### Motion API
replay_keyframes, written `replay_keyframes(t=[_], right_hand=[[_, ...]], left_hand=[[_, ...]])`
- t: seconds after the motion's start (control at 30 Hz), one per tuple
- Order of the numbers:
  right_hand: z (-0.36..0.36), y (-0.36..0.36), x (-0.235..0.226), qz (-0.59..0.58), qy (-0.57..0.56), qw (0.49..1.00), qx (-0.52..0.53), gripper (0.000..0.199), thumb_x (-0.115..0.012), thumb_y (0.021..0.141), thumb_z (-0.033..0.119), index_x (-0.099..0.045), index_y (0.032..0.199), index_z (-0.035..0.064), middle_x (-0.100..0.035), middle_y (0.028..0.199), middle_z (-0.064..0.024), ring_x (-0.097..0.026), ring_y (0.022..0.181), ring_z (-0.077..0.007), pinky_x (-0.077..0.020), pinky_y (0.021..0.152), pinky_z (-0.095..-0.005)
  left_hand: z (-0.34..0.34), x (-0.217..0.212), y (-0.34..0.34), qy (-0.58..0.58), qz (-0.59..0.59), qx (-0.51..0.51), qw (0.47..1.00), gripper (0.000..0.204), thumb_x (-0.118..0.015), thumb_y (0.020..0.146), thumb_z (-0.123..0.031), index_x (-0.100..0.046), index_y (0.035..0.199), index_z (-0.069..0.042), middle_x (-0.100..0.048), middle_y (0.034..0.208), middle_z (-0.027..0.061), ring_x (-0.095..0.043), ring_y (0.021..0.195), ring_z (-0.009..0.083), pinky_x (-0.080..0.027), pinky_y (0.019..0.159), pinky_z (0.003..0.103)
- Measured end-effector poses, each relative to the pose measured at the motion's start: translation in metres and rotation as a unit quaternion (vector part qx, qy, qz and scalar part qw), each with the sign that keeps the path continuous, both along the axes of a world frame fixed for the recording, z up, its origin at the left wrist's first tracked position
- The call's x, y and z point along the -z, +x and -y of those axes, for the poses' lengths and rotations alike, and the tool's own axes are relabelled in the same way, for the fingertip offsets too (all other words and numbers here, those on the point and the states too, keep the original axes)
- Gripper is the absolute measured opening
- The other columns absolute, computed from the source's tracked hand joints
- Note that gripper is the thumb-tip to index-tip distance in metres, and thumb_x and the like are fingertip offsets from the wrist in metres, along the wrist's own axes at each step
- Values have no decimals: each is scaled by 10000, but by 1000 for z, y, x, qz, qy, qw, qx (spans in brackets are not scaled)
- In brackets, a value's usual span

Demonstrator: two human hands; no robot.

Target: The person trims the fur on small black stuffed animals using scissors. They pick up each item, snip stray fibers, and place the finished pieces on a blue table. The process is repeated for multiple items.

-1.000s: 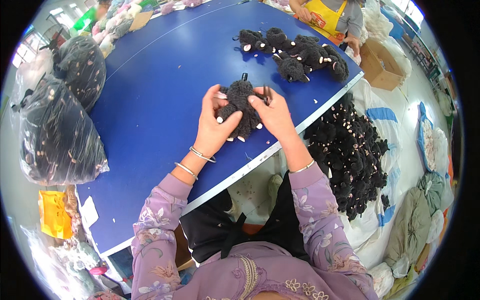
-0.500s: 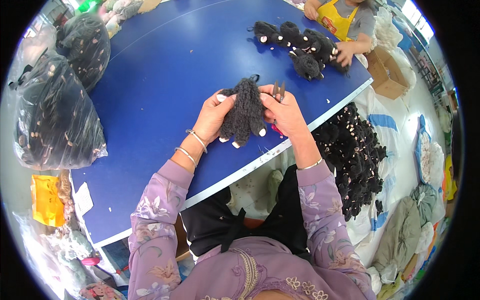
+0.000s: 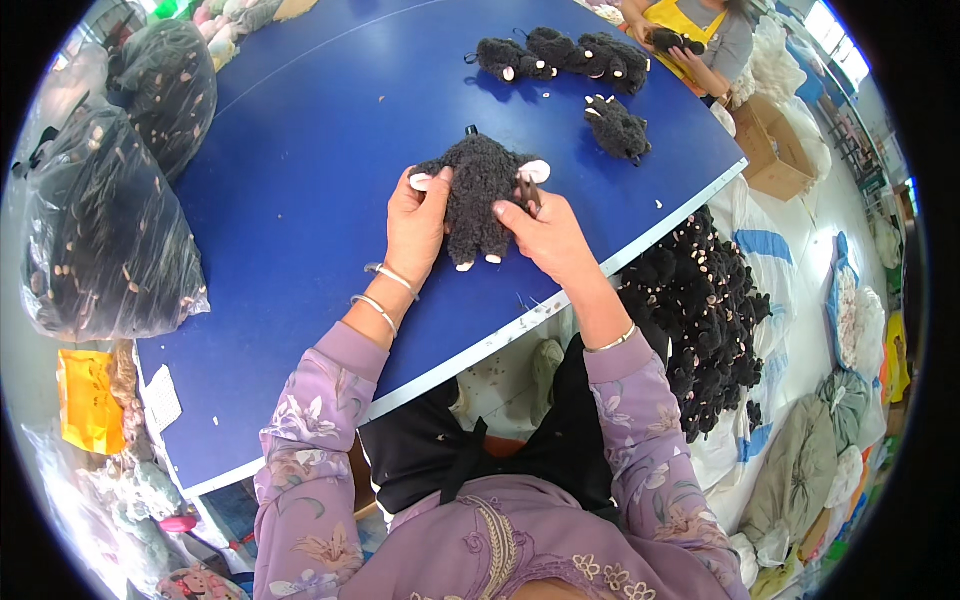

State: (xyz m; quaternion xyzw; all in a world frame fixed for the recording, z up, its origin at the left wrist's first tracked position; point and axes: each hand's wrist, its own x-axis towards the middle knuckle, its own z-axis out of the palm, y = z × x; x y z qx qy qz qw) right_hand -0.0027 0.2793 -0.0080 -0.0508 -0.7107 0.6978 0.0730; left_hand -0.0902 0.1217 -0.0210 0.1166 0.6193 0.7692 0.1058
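Both hands closed on black plush toy (image 3: 478,200), left hand (image 3: 416,228) one side, right hand (image 3: 548,236) other, blue table (image 3: 300,150).

We see a black curly plush toy (image 3: 478,196) with pale pink ears and feet, at twelve o'clock of centre on a deep blue table (image 3: 300,200) edged in white. At one o'clock lie more black plush toys (image 3: 570,55); a co-worker's apron (image 3: 675,20) is yellow. At three o'clock, a black heap of toys (image 3: 700,310) flecked with pale pink. At six o'clock, lilac floral sleeves (image 3: 310,450). At nine o'clock, clear bags (image 3: 100,230) show black; at eight, a yellow packet (image 3: 88,400).
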Motion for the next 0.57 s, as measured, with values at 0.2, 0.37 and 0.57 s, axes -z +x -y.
replay_keyframes(t=[0.2, 0.37, 0.57], right_hand=[[3, 0, -13, 23, -107, 994, -16, 188, -627, 894, 177, -559, 769, 54, -561, 672, 0, -412, 509, -27, -305, 437, -206], [-34, 5, -25, -169, -233, 944, 163, 152, -623, 906, 203, -540, 847, 89, -522, 648, -9, -379, 467, -74, -278, 420, -236], [-130, 13, -64, -233, -58, 901, 361, 377, -628, 893, 269, -538, 1206, 79, -620, 1178, -101, -405, 492, -82, -343, 434, -250]], left_hand=[[-3, 13, -12, 70, -21, -64, 995, 206, -582, 945, -277, -506, 894, -92, -506, 718, -32, -456, 606, 45, -393, 457, 225], [6, -4, -16, 155, 67, -45, 985, 187, -529, 970, -252, -492, 1013, -74, -514, 682, 30, -444, 542, 101, -364, 496, 231], [-4, -8, -15, 97, 55, -25, 993, 183, -497, 983, -251, -506, 1038, -77, -520, 710, 38, -442, 565, 114, -371, 522, 252]])
